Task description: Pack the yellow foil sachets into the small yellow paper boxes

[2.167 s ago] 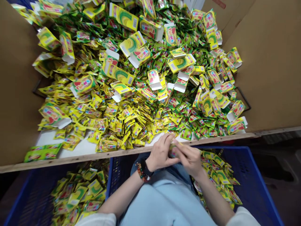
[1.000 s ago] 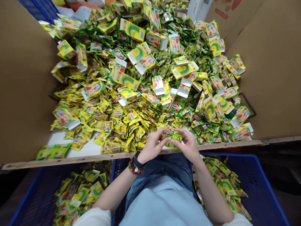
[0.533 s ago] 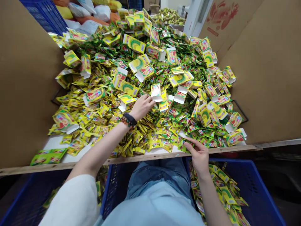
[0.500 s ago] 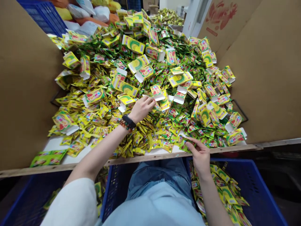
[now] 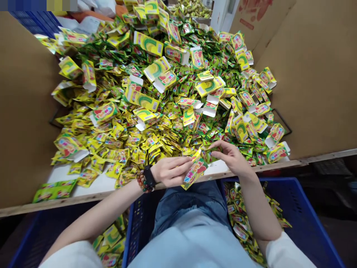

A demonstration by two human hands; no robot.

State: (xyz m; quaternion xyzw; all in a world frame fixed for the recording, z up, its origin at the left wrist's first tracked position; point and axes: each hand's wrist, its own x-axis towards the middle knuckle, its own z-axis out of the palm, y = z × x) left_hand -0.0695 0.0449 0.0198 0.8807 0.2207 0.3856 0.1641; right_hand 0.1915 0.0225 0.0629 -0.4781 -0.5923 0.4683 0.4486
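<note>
My left hand (image 5: 170,171) is closed on a small yellow and green carton (image 5: 194,171), held tilted at the table's front edge. My right hand (image 5: 230,156) is just to its right, fingers curled around several green and yellow sachets (image 5: 214,150) at the near edge of the heap. A big pile of the same sachets (image 5: 156,137) and open empty cartons (image 5: 142,99) covers the white table (image 5: 60,173) in front of me.
Brown cardboard walls (image 5: 315,82) stand on both sides of the table. A wooden strip (image 5: 83,199) edges the front. Blue crates (image 5: 295,208) with filled cartons sit below on the left and right of my lap.
My left hand reached out into the pile, took a carton and came back to the front edge. My right hand moved from the table edge up to sachets near the carton.
</note>
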